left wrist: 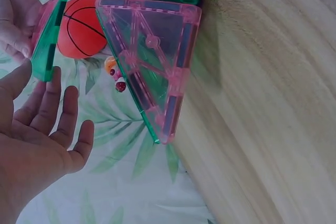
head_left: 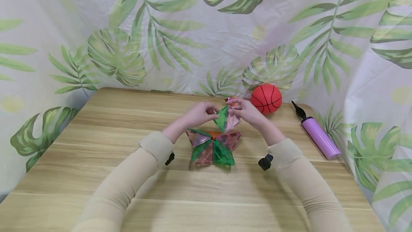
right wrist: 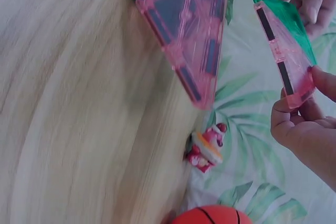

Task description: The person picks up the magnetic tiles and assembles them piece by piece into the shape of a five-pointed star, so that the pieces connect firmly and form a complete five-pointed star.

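Over the far middle of the table, two joined triangular magnetic tiles are held up between the hands. The left hand (head_left: 201, 114) pinches the green magnetic tile (head_left: 221, 119) between thumb and fingertips; in the left wrist view its other fingers spread loosely. By its edge, the right hand (head_left: 246, 112) grips the pink magnetic tile (right wrist: 289, 64) with thumb and fingers. Just nearer than the pair stands a wing-shaped build (head_left: 214, 149) of green and pink translucent tiles, with an orange piece (head_left: 213, 135) at its top middle.
Behind the right hand sits a red toy basketball (head_left: 266, 98). A small red, white and orange figurine (right wrist: 206, 148) stands near the table's back edge. At the right lies a purple hand pump (head_left: 320, 137) with a black nozzle. A leaf-print cloth (head_left: 173, 46) hangs behind the table.
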`<state>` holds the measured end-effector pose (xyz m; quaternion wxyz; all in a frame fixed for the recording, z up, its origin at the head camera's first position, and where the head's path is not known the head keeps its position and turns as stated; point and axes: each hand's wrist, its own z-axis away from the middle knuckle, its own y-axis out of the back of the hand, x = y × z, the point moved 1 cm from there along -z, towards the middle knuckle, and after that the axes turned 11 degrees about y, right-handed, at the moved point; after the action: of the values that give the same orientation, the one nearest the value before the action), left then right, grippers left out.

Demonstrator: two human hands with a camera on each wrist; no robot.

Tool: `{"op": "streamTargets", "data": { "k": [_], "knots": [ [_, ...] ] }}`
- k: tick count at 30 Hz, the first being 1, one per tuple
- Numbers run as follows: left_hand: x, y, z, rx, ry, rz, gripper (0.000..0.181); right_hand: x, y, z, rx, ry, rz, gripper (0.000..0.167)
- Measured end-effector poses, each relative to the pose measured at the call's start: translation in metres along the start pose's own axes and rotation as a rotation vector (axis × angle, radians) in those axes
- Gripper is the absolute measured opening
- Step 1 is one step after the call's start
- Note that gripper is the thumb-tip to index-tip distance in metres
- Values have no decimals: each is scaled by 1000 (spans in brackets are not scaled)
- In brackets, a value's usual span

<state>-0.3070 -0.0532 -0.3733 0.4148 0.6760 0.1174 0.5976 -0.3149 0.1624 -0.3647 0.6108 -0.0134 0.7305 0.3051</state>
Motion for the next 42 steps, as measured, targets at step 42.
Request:
{"op": "streamTargets", "data": {
  "k": [42],
  "knots": [
    [-56, -17, -19, -40, 179, 30, 18, 54, -36, -22, -108, -49, 23, 31]
  ]
}}
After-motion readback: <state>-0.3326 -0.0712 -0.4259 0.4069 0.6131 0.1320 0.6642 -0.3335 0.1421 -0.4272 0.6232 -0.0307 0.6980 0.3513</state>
